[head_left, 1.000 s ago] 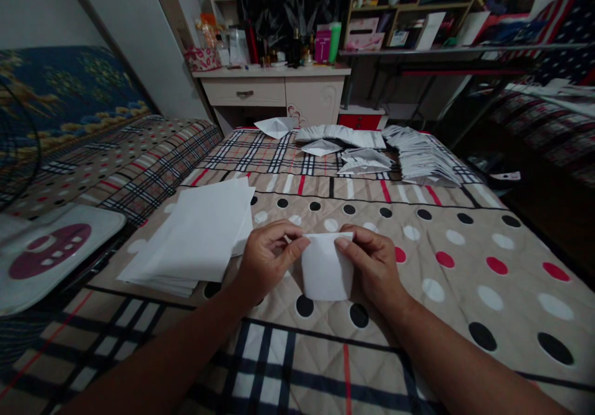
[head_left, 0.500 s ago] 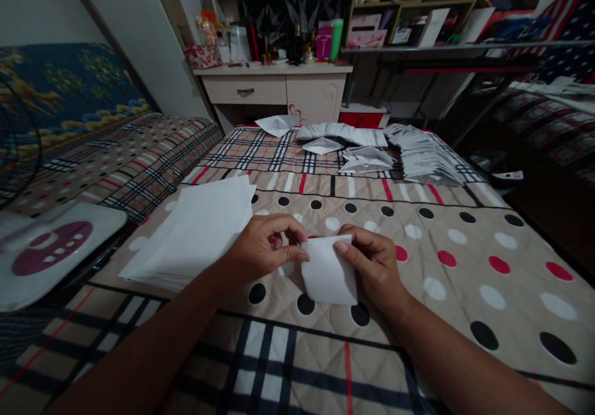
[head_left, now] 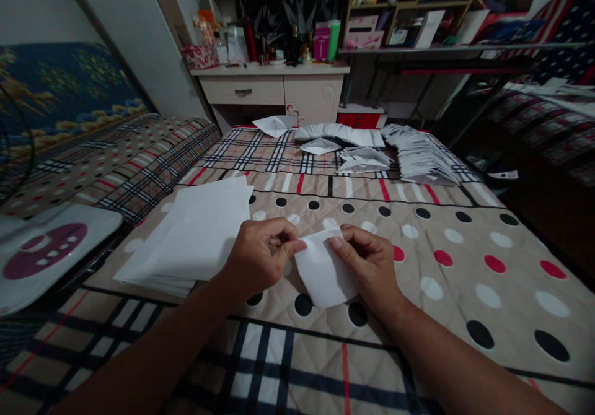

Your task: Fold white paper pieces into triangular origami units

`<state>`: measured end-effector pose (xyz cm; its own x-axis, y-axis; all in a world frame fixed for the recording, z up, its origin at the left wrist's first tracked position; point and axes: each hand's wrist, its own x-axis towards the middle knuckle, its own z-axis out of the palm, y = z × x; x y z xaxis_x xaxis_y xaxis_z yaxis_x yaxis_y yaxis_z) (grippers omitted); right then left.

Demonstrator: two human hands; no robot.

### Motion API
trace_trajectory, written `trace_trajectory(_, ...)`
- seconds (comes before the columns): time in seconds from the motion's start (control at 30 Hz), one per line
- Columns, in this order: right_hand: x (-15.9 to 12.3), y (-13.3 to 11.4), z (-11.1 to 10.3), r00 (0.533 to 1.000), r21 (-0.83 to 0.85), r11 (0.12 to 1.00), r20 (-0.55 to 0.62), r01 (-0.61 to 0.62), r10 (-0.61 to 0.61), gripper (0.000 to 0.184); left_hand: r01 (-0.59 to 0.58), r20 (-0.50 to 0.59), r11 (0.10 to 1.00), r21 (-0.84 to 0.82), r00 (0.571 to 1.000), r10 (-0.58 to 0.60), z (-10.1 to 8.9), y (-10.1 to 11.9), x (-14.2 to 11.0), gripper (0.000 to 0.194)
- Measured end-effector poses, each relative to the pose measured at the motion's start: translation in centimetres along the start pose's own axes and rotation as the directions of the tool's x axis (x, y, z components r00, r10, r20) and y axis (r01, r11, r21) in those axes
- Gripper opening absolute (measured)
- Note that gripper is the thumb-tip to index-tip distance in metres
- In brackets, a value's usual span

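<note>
A small folded white paper [head_left: 323, 272] lies on the dotted bedspread [head_left: 465, 279] in front of me. My left hand [head_left: 260, 257] pinches its upper left corner between thumb and fingers. My right hand [head_left: 367, 263] pinches the upper right edge, fingers curled over the paper. The paper is tilted slightly, its lower end pointing toward me. A stack of flat white sheets [head_left: 195, 235] lies just left of my left hand.
Piles of folded white papers [head_left: 367, 148] lie at the far end of the bed. Beyond stand a dresser [head_left: 274, 90] with bottles and shelves. A pillow roll [head_left: 149, 161] and a white fan base [head_left: 46, 251] are at the left.
Both hands have shifted slightly on the paper's top edge, and the paper has turned a little clockwise. The fold at the top looks tighter.
</note>
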<state>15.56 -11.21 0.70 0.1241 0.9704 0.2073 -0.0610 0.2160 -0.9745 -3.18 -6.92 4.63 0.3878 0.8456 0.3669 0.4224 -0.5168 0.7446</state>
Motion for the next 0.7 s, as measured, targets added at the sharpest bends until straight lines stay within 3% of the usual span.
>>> trace_trajectory(0.27, 0.29, -0.11, -0.11, 0.999, -0.064, 0.997, -0.019, -0.047, 0.046, 0.025, -0.042, -0.005, 0.999, 0.024, 0.999, 0.042, 0.18, -0.15, -0.06, 0.012)
trace_trajectory(0.5, 0.06, 0.04, -0.37, 0.998, -0.196, 0.98, -0.047, 0.033, -0.043, 0.029, -0.043, 0.031, 0.994, -0.104, 0.998, 0.046, 0.5, 0.13, 0.12, 0.011)
trace_trajectory(0.7, -0.2, -0.19, -0.12, 0.994, -0.248, 0.964, -0.033, 0.097, -0.109, 0.031, -0.024, -0.04, 0.98, -0.196, 0.999, 0.017, 0.98, 0.37, -0.36, 0.015)
